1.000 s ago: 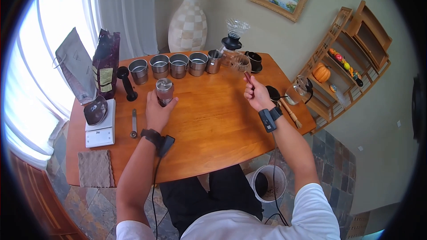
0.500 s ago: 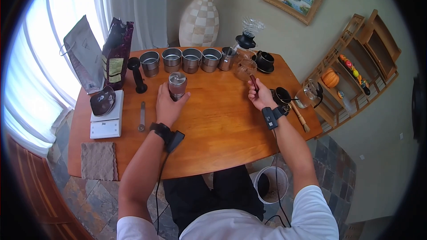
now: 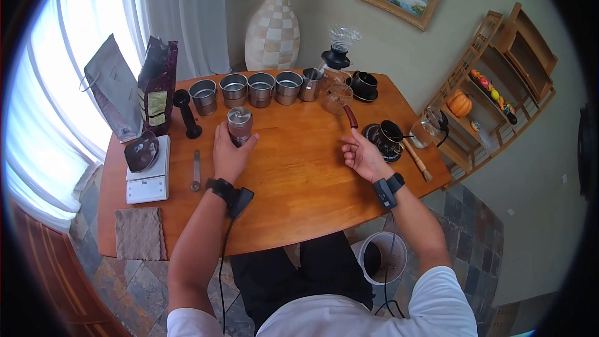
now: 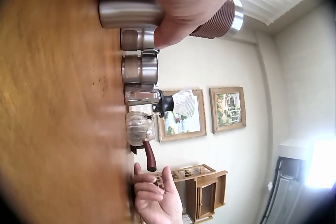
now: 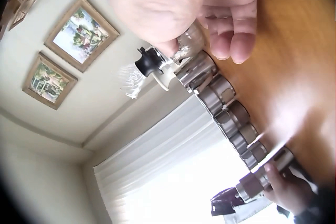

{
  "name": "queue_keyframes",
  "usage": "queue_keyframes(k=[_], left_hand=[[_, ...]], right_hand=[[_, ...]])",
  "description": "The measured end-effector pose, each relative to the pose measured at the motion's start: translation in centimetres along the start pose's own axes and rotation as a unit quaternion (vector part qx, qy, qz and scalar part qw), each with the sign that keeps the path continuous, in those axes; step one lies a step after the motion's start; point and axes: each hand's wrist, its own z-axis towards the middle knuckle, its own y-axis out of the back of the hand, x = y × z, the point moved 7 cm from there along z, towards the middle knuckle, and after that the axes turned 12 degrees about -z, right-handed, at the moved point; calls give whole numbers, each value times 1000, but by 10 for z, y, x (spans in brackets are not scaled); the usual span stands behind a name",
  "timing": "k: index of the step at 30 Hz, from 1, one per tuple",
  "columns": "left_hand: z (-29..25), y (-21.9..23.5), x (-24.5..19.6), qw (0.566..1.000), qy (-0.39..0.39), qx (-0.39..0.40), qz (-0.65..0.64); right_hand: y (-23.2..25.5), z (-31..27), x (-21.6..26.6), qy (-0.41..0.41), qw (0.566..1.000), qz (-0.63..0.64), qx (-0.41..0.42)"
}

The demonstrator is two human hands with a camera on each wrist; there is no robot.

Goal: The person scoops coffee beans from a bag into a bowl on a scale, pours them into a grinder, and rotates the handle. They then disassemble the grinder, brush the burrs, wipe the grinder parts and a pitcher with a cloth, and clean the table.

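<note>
My left hand (image 3: 229, 155) is wrapped round a hand coffee grinder (image 3: 239, 122), which stands upright on the table. In the left wrist view the grinder shows a smooth steel body (image 4: 131, 4) and a brown ribbed band. On the right, my right hand (image 3: 363, 155) is raised palm inward with loosely bent fingers and holds nothing. Its fingertips are just short of the red-brown handle (image 3: 351, 117) of a glass coffee pot (image 3: 339, 97). In the left wrist view a gap shows between handle and fingers. Beside this hand sit a black cup (image 3: 390, 131) and saucer.
Several steel cups (image 3: 261, 90) line the back, beside a glass dripper (image 3: 340, 40). At left are a black dumbbell-shaped piece (image 3: 187, 114), bags (image 3: 156, 90), a white scale (image 3: 148, 184) with a dark bowl, a slim metal piece (image 3: 196, 171) and a cloth (image 3: 140, 233). A brush (image 3: 419, 162) and glass kettle (image 3: 429, 130) stand right.
My right hand has let go of the glass pot's handle and drawn back toward me. The left hand still grips the grinder at about the same spot; the head view has shifted slightly.
</note>
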Motion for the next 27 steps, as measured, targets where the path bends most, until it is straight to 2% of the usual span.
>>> queue_keyframes(k=[2,3,5,6,8,10,11,12,13,14,15,16,17,18,19,21,23,27], left_hand=[[1,-2,6,1000,-7,-2,-7],[1,-1,9,1000,-12,-13,-13],[2,-2,12,1000,-4,-1,-26],[1,-3,12,999,7,0,-38],[0,-4,7,999,8,7,-36],[-1,-3,1,999,0,-4,-43],[-1,-5,-3,999,-3,-1,-41],[-4,-11,-10,995,37,36,-91],[-9,-17,-15,985,78,71,-136],[-13,-18,-20,987,78,65,-126],[-18,-27,-25,983,77,101,-131],[-23,-34,-29,978,75,139,-135],[-25,-36,-27,980,74,135,-123],[-27,-41,-30,983,18,146,-111],[-28,-43,-36,982,-39,157,-100],[-29,-41,-41,982,-55,165,-74],[-29,-38,-51,981,-66,177,-31],[-31,-32,-74,980,-70,183,27]], right_hand=[[-12,-36,-7,3,996,-84,37],[-11,-51,-10,4,997,-78,31],[-14,-78,-14,25,979,-195,57],[-10,-88,-15,26,980,-188,52],[2,-105,-11,74,929,-360,37],[15,-115,-7,95,928,-361,25],[20,-121,1,128,907,-401,-2],[18,-128,11,161,883,-441,-26],[13,-129,14,163,885,-436,-20],[2,-130,24,210,859,-467,-23],[-12,-130,33,258,830,-494,-25],[-28,-128,38,263,834,-486,-14],[-52,-130,51,322,798,-509,-13],[-76,-132,61,380,759,-529,-13],[-96,-127,65,386,754,-532,-4],[-133,-113,68,397,749,-530,4],[-162,-95,67,446,684,-576,-32],[-190,-53,60,456,672,-583,-12]])
